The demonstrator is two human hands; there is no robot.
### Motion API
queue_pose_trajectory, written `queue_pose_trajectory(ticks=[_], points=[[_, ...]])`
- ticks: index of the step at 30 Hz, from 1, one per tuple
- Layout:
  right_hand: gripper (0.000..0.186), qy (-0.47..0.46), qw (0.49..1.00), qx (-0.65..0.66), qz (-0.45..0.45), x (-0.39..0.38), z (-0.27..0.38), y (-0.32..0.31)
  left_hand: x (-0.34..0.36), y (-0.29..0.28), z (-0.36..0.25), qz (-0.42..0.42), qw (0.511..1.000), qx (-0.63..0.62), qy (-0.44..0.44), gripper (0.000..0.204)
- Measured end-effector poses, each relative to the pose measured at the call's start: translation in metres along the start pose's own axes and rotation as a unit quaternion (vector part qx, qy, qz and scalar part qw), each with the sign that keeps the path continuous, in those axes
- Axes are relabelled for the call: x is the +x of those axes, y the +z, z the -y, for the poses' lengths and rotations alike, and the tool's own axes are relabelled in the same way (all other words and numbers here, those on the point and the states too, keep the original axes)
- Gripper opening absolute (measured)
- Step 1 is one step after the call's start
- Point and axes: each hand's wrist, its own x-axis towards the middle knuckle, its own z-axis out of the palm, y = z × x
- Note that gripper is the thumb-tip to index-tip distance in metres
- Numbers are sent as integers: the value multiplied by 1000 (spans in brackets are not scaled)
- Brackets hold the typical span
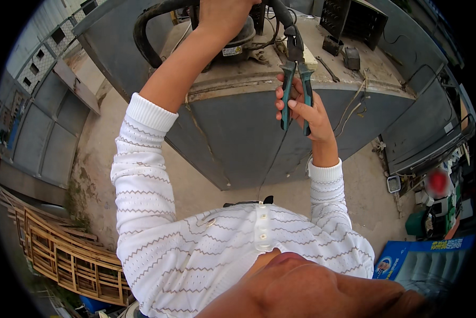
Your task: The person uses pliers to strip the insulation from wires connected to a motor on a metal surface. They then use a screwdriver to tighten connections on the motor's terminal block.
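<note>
Right hand [307, 108], centre frame, wrapped round both teal-handled steel pliers [296, 79]; handles parted slightly. Long axis near vertical in frame, nose pointing up-frame, away from grip, at black rubber hose [285, 13] atop grey metal cabinet [238, 127]. Left hand [222, 16], top centre, pressed on black compressor body [243, 34]; finger closure cannot be told, cropped. Right hand nearer hose.

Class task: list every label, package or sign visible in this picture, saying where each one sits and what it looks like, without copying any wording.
Sticker label: on the dark compressor atop the grey metal unit, below the left hand; small white rectangle with a yellow patch.
Blue box: on the ground at lower right; flat, blue, with yellow lettering and a round emblem.
</note>
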Motion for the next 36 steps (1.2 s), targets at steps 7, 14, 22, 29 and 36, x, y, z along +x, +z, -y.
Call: queue_pose_trajectory(ticks=[7,14,22,29,36], points=[[58,52,994,-81,-59,-7,-38,9,8,19,-2,32,990,-11,138,26],[69,33,994,87,-55,-10,-36,-2,21,28,0,135,975,3,174,12],[68,47,985,163,-24,-30,-27,-13,3,45,-3,-5,985,-173,12,20],[65,78,985,147,37,29,-2,-13,-7,21,-4,-42,980,-193,-38,23],[56,71,973,217,31,40,8,-14,-40,-12,19,-30,993,-105,33,28]])
